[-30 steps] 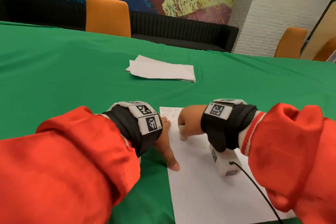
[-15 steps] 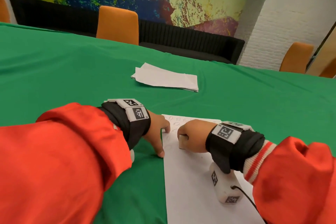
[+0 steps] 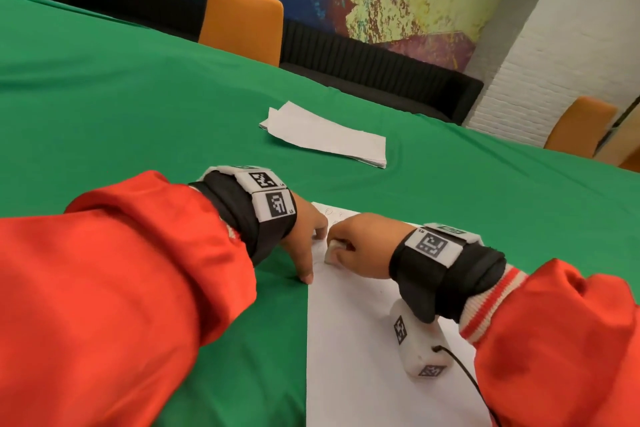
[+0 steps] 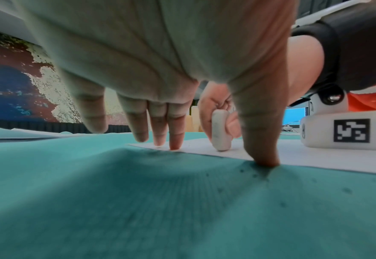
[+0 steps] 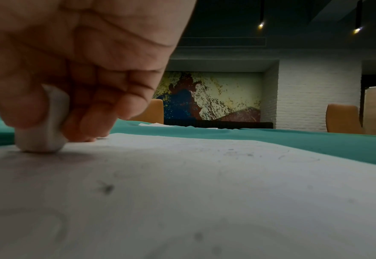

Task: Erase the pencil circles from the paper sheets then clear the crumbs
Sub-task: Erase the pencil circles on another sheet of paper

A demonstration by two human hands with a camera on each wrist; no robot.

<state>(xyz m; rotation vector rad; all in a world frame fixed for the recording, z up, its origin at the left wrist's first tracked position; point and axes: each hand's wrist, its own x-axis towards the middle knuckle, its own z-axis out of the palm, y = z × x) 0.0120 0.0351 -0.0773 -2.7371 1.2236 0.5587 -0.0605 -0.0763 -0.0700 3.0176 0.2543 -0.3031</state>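
Note:
A white paper sheet [image 3: 356, 340] lies on the green tablecloth in front of me, with faint pencil circles [image 3: 329, 211] near its far left corner. My right hand [image 3: 360, 246] pinches a white eraser [image 3: 334, 250] [image 4: 221, 129] [image 5: 45, 126] and holds its lower end on the sheet near the left edge. My left hand [image 3: 308, 236] spreads straight fingers; its fingertips [image 4: 174, 143] press the sheet's left edge and its thumb [image 4: 264, 154] presses at the paper's border. Dark eraser crumbs [image 5: 107, 187] lie on the sheet and on the cloth [image 4: 249, 175].
A stack of more white sheets [image 3: 325, 137] lies farther back on the table [image 3: 121, 107]. Orange chairs [image 3: 242, 21] and a black bench stand beyond the far edge. The right wrist camera block [image 3: 415, 343] and its black cable rest over the sheet.
My head view has shifted, so the scene sits lower and rightwards. My right hand with the eraser has moved left, closer to my left hand's fingers. The left hand stays pressed on the paper edge.

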